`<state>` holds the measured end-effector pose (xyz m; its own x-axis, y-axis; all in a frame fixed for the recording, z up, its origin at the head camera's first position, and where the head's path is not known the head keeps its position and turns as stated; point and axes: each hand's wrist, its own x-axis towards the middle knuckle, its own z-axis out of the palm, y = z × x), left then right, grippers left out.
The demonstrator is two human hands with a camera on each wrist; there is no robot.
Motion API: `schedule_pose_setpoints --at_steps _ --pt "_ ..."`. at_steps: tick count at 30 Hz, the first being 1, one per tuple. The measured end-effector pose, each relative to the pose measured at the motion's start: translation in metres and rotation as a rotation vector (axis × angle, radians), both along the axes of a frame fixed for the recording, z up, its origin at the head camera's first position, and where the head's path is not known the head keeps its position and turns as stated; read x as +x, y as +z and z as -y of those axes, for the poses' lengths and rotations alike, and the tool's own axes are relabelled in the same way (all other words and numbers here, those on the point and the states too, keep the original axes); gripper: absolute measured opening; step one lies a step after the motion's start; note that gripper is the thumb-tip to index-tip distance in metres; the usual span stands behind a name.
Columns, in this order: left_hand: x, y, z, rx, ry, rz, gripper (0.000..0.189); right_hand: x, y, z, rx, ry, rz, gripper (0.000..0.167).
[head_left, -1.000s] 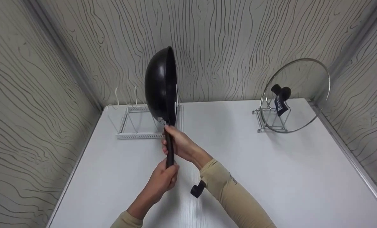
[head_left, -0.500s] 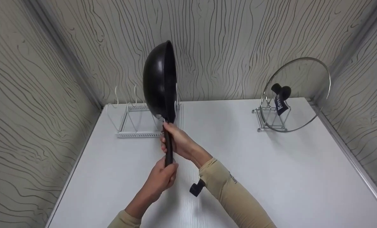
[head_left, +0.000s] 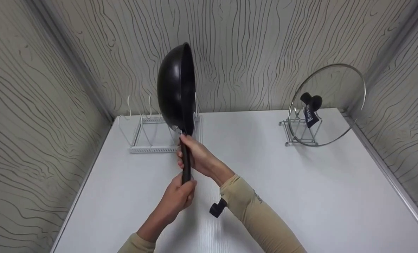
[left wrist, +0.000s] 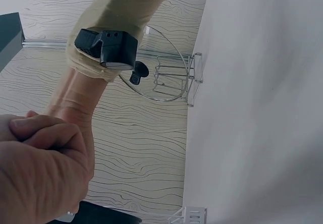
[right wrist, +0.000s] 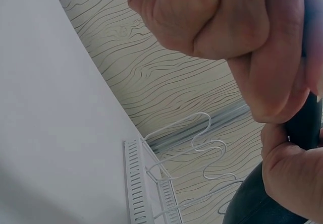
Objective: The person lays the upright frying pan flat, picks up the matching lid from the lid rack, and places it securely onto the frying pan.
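A black wok [head_left: 172, 86] stands on edge in the head view, its rounded base facing left and its opening facing right. My right hand [head_left: 201, 158] grips the handle [head_left: 185, 165] close to the metal joint, thumb along the top. Lower down, my left hand [head_left: 177, 196] wraps around the handle's end. Behind and under the wok is a white wire rack [head_left: 154, 150] with curved dividers, partly covered by it. The right wrist view shows the rack's dividers [right wrist: 202, 148] beside the wok's dark side [right wrist: 257, 204].
A round glass lid [head_left: 339, 143] with a black knob [head_left: 314, 103] and a dark tag leans upright in a small wire stand [head_left: 302, 143] at the back right. Wood-patterned walls [head_left: 244, 52] enclose the white table [head_left: 282, 182]. A black wrist camera [head_left: 217, 208] hangs below my right sleeve.
Both hands have raised the wok slightly, up and a little left in the head view. Their grip on the handle looks the same. Rack and lid have stayed put.
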<state>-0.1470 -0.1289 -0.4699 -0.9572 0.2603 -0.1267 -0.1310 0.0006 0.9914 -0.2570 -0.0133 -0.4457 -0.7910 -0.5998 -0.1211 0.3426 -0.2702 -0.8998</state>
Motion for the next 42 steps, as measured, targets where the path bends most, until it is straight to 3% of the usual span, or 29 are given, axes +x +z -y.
schedule_pose_setpoints --at_steps 14,29,42 --pt "0.002 0.005 0.002 -0.029 0.011 -0.014 0.014 0.002 0.006 0.002 -0.021 -0.008 -0.012 0.025" --pt "0.000 0.010 0.001 0.004 0.006 0.027 0.012 0.004 0.010 0.003 -0.022 -0.017 -0.018 0.026" --pt "0.002 0.014 0.003 -0.004 0.009 0.005 0.014 0.005 0.014 0.003 -0.008 -0.015 -0.037 0.028"
